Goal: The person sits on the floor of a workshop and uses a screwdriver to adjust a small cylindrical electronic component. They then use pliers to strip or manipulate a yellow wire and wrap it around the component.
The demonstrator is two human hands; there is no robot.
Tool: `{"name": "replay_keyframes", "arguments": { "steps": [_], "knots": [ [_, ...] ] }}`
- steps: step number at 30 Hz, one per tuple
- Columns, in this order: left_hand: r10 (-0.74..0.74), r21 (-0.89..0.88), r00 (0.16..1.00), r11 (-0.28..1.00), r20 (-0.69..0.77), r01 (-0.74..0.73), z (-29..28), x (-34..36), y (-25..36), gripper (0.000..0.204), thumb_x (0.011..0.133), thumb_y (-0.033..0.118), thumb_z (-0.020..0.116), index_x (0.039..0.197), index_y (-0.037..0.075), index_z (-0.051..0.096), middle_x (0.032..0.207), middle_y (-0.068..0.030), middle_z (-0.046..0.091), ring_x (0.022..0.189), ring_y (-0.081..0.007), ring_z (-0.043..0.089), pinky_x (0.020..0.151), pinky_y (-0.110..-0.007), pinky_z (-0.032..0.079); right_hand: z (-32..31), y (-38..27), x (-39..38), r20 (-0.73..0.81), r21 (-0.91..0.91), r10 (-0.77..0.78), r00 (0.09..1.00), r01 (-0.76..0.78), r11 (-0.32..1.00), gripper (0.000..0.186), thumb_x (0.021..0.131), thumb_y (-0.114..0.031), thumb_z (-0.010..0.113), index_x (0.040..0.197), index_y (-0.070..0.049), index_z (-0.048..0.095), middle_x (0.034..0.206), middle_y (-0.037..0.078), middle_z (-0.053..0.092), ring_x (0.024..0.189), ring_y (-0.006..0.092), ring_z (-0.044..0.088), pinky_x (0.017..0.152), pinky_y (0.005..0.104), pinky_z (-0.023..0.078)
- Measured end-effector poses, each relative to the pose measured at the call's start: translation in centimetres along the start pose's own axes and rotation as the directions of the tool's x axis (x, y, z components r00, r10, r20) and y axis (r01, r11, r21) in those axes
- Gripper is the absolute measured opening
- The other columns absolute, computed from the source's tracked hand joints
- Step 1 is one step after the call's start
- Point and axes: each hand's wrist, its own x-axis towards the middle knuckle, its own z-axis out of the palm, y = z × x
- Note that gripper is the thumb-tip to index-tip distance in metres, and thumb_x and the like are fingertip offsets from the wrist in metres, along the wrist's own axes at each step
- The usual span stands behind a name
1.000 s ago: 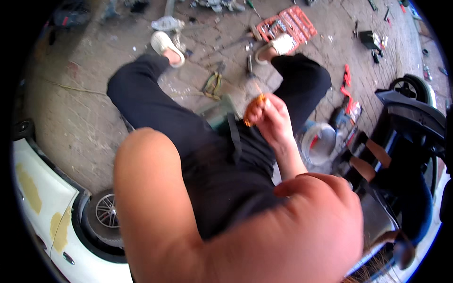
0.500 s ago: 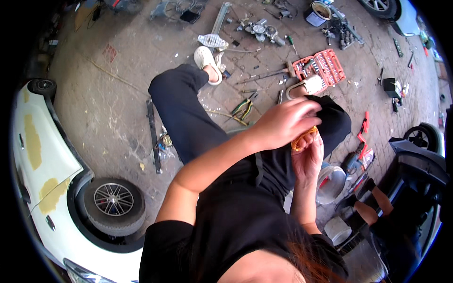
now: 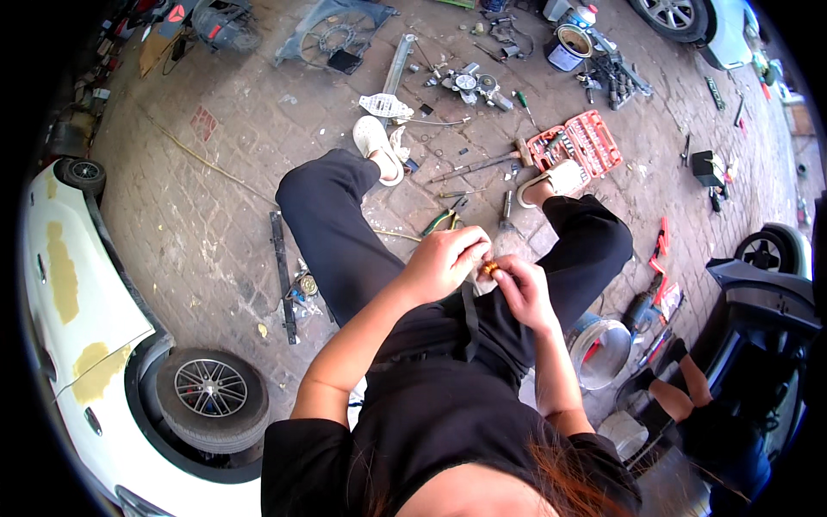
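Note:
Both my hands are close together above my lap. My right hand [image 3: 524, 291] pinches a small bundle of copper-coloured wire [image 3: 490, 268] between thumb and fingers. Just to its left, my left hand [image 3: 445, 261] is closed, fingertips pressed together beside the bundle. Whatever those left fingertips hold is too small to make out. Beyond my hands, pliers [image 3: 439, 220] with green and yellow handles lie on the paving between my feet.
An open red socket set [image 3: 590, 145] and a hammer [image 3: 522, 153] lie by my right foot. A white bucket [image 3: 600, 353] stands at my right, near another person's legs [image 3: 680, 392]. At left is a white car [image 3: 95, 327] with a loose wheel [image 3: 211, 396].
Both hands have moved left and nearer my body, from above my right knee to my lap. The wire bundle has come along in my right hand and looks more compact.

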Motion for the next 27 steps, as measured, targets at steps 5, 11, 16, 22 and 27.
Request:
{"name": "replay_keyframes", "arguments": {
  "steps": [5, 11, 16, 22, 27],
  "knots": [
    [-0.056, -0.14, 0.992, 0.987, 0.116, 0.072, 2.8, 0.1, -4.1, 0.017, 0.095, 0.017, 0.052, 0.092, 0.001, 0.057, 0.071, -0.0067, 0.055, 0.066, -0.0143, 0.054, 0.063, -0.029, 0.044, 2.2, 1.4, 0.0, -0.278, 0.915, 0.172, 0.945, 0.206, 0.348, 0.018, 0.097, -0.015, 0.052, 0.098, 0.003, 0.055, 0.085, 0.01, 0.06, 0.081, 0.0192, 0.059, 0.08, 0.0327, 0.049],
    [-0.037, 0.068, 0.994, 0.997, 0.104, 0.03, 4.0, -0.5, -4.5, 0.017, 0.092, 0.016, 0.054, 0.095, -0.001, 0.057, 0.081, -0.0165, 0.06, 0.075, -0.0317, 0.06, 0.069, -0.038, 0.047, 1.5, 4.6, 2.7, -0.692, 0.039, -0.044, 0.721, 0.098, 0.994, 0.012, 0.093, -0.005, 0.054, 0.101, 0.004, 0.058, 0.096, 0.012, 0.067, 0.084, 0.021, 0.065, 0.08, 0.0321, 0.051],
    [-0.073, 0.274, 0.986, 0.961, 0.152, 0.029, 0.9, 1.5, -4.9, 0.014, 0.089, 0.014, 0.054, 0.091, 0.0, 0.055, 0.084, -0.0184, 0.06, 0.08, -0.0368, 0.059, 0.07, -0.04, 0.046, 0.4, 4.9, 1.0, -0.173, -0.242, -0.018, 0.985, -0.025, 0.97, 0.012, 0.09, -0.007, 0.057, 0.099, 0.001, 0.058, 0.091, 0.013, 0.065, 0.083, 0.0243, 0.064, 0.074, 0.0329, 0.051],
    [-0.208, -0.385, 0.959, 0.883, 0.191, 0.268, 1.7, 1.4, -7.3, 0.011, 0.094, 0.009, 0.052, 0.097, 0.001, 0.058, 0.084, -0.0035, 0.06, 0.079, -0.0114, 0.059, 0.072, -0.028, 0.048, 0.3, 5.2, 0.7, 0.139, 0.656, 0.249, 0.958, -0.277, 0.702, 0.019, 0.097, -0.017, 0.052, 0.101, 0.001, 0.056, 0.092, 0.006, 0.062, 0.086, 0.0136, 0.058, 0.082, 0.0276, 0.046],
    [-0.26, -0.614, 0.949, 0.725, 0.177, 0.313, 3.2, 1.0, -7.8, 0.018, 0.095, 0.006, 0.052, 0.109, -0.001, 0.06, 0.095, -0.0044, 0.062, 0.089, -0.0091, 0.059, 0.082, -0.025, 0.048, 1.4, 5.4, 0.6, 0.128, 0.903, 0.228, 0.965, -0.209, 0.376, 0.021, 0.096, -0.02, 0.053, 0.099, 0.001, 0.055, 0.094, 0.008, 0.059, 0.089, 0.0157, 0.057, 0.084, 0.0288, 0.045]
  ]
}}
